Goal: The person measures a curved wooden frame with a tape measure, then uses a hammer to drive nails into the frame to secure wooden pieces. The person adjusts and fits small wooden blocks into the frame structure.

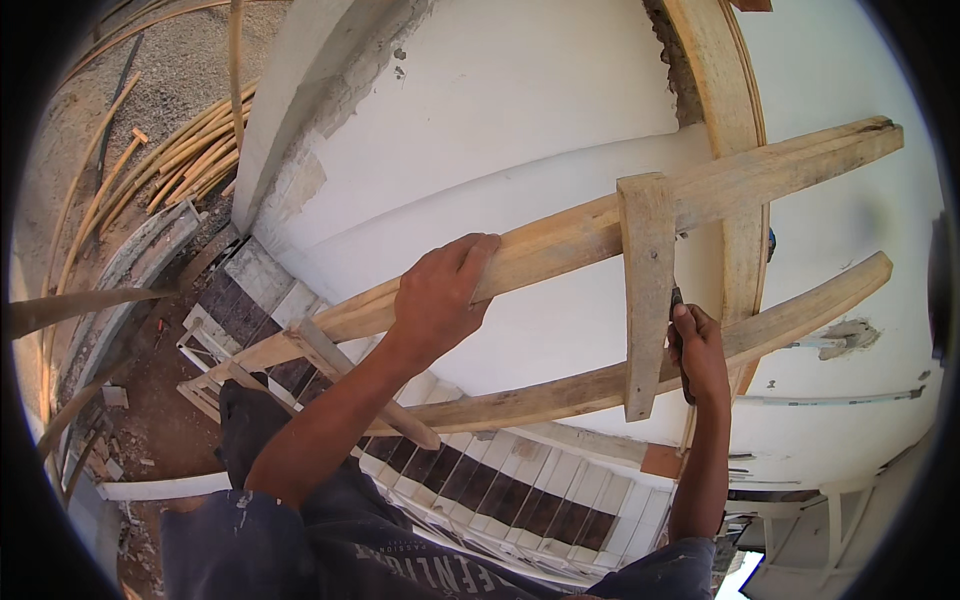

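While held along the upper rail [790, 165], wooden ladder [560, 245] slanting across the middle of the view — in front of a white wall [500, 100] and an upright board [743, 230]. Left hand [440, 300] wrapped round that rail, fingers bent close over it. Right hand [702, 350] next to a flat rung [648, 250], fingers curled around a dark tool [677, 298], kind unclear. Could shift under a loosened left grip; could scrape knuckles if slipping with the tool. Farther out — piled poles [195, 150], upper left.

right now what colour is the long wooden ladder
The long wooden ladder is light tan; head view.
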A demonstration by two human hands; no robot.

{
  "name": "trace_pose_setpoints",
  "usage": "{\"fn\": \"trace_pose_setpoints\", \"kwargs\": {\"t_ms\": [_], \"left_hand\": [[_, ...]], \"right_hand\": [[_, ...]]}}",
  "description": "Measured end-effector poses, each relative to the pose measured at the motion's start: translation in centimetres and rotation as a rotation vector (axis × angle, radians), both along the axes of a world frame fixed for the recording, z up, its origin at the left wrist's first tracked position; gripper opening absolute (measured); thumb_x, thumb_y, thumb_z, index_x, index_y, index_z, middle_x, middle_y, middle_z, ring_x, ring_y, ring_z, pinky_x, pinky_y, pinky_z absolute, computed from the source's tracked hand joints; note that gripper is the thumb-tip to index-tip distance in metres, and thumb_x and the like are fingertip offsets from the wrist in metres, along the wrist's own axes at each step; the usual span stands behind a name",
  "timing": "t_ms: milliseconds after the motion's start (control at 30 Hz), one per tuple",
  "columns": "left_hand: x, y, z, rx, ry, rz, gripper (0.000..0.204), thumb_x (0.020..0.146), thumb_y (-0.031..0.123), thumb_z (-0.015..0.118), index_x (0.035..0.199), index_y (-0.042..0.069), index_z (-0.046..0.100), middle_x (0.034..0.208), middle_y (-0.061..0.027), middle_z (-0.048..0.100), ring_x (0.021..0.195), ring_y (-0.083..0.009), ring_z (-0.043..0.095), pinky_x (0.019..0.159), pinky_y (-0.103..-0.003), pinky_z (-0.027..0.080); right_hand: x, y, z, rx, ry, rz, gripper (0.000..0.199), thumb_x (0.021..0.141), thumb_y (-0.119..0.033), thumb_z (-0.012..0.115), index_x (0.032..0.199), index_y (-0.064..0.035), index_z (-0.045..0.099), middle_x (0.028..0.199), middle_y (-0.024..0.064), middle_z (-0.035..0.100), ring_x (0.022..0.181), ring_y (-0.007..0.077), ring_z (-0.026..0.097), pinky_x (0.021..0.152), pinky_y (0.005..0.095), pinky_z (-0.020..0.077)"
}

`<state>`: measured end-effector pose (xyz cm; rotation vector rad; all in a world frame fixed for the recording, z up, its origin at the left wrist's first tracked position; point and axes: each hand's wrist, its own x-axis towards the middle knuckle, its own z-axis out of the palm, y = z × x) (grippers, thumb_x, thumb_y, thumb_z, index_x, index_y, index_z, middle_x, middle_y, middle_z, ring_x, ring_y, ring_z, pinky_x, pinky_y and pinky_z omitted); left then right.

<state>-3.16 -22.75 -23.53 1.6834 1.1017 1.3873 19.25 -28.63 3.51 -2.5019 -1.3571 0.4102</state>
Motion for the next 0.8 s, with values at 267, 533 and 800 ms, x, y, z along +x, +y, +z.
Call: {"fn": "trace_pose_setpoints", "kwargs": {"t_ms": [267,533,800], "left_hand": [[0.0,0.4,-0.9,0.194,0.033,0.134,0.057,0.065,0.002,0.072,0.121,0.003,0.061,0.123,-0.0138,0.067,0.103,-0.0297,0.068,0.088,-0.039,0.056],[0.5,0.5,-1.7,0.264,0.073,0.217,0.032,0.086,0.011,0.065,0.117,0.003,0.066,0.115,-0.016,0.071,0.096,-0.0289,0.072,0.081,-0.038,0.059],[0.0,0.3,-1.2,0.254,0.048,0.185,0.036,0.082,0.007,0.064,0.118,0.002,0.065,0.116,-0.0145,0.071,0.096,-0.0287,0.072,0.082,-0.038,0.057]], "right_hand": [[0.0,16.4,-8.4,0.697,-0.114,-0.145,0.035,0.104,-0.037,0.051,0.098,-0.0038,0.059,0.067,0.0045,0.059,0.057,0.0234,0.059,0.055,0.0387,0.0476],[5.0,22.9,-6.6,0.466,-0.944,0.822,0.035,0.103,-0.038,0.05,0.094,-0.0049,0.057,0.062,0.0142,0.059,0.054,0.0373,0.061,0.051,0.0459,0.0459],[5.6,25.4,-5.5,0.416,-1.083,0.553,0.044,0.103,-0.045,0.045,0.089,-0.0042,0.056,0.062,0.0194,0.06,0.058,0.0422,0.062,0.052,0.0518,0.0454]]}}
